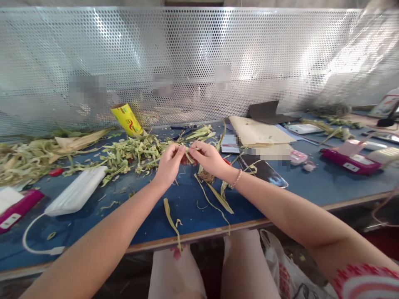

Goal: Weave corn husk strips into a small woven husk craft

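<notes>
My left hand (170,164) and my right hand (209,158) meet above the blue table (149,220), each pinching the same thin green leaf strip (188,154) between fingertips. Long strips (215,199) trail down from under my right hand toward the table's front edge. A small coil of woven strips (205,176) lies just below my right hand. A heap of cut green strips (131,154) lies just behind my left hand. A bead bracelet sits on my right wrist.
A white power bank (77,190) with a cable lies at the left. A yellow roll (127,119) leans against the perforated metal screen (199,58). A black phone (264,170), tan paper (258,133) and magenta boxes (352,161) lie at the right. More husks (28,155) pile far left.
</notes>
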### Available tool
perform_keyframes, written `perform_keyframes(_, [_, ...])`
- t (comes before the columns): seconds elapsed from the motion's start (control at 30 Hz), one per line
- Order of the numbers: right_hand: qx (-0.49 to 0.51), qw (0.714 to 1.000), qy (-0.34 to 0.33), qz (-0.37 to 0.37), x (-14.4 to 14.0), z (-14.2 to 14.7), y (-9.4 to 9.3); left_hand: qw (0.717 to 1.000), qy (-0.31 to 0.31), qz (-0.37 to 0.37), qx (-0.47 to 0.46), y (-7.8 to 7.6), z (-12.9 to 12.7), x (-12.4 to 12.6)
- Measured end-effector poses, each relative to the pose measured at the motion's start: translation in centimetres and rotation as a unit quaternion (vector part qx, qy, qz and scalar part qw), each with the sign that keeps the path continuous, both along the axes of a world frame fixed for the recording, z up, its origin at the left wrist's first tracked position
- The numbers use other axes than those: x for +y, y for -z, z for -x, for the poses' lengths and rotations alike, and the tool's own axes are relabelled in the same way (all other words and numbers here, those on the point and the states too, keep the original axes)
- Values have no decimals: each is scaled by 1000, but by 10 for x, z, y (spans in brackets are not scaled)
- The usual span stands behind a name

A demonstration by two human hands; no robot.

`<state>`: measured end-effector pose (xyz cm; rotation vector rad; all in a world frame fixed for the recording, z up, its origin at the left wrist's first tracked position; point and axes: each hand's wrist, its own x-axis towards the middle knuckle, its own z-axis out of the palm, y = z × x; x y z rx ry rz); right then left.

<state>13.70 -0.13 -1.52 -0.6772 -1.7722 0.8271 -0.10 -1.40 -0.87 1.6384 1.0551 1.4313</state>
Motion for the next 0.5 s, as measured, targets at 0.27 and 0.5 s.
perform_keyframes(0.27, [51, 994, -57, 82, 1, 0, -4, 992, 63, 61, -91, -8, -3, -6])
perform_keyframes(0.5, [175, 954, -135, 204, 2, 3, -4, 968, 127, 119, -180, -13, -5, -5])
